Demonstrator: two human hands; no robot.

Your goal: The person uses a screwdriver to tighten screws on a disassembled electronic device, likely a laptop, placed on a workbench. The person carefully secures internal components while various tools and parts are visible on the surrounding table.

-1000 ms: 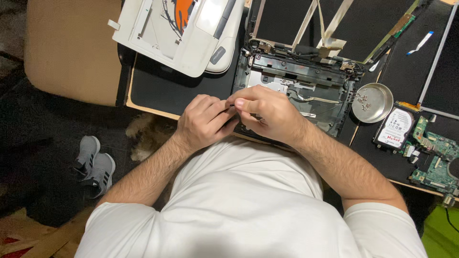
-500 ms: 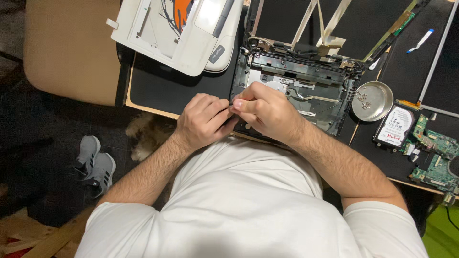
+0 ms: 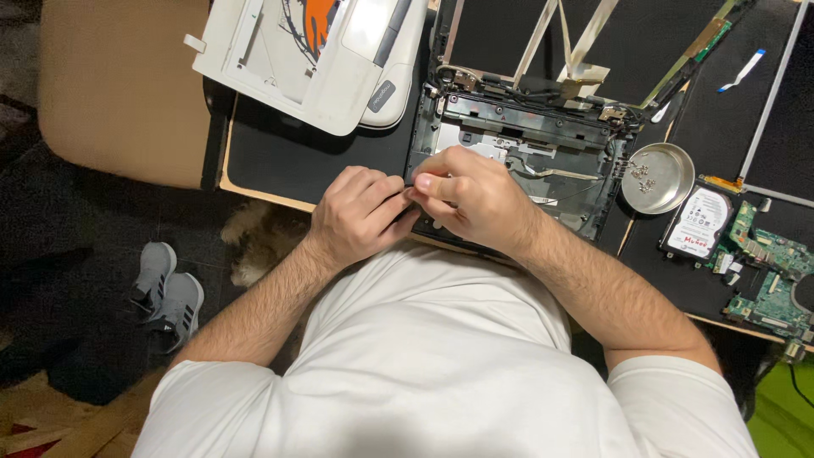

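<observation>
While both hands meet at the laptop base's (image 3: 543, 174) seven-o'clock corner, steady pinching and small pulls suit best. Left hand (image 3: 354, 216) curls, knuckles up; right hand (image 3: 471, 197) arches over it, fingertips pressed together on something small, probably a part, hidden from view.

One head camera looks straight down, close over the person's shoulders, onto hands (image 3: 424, 203) and desk (image 3: 280, 157) edge
</observation>
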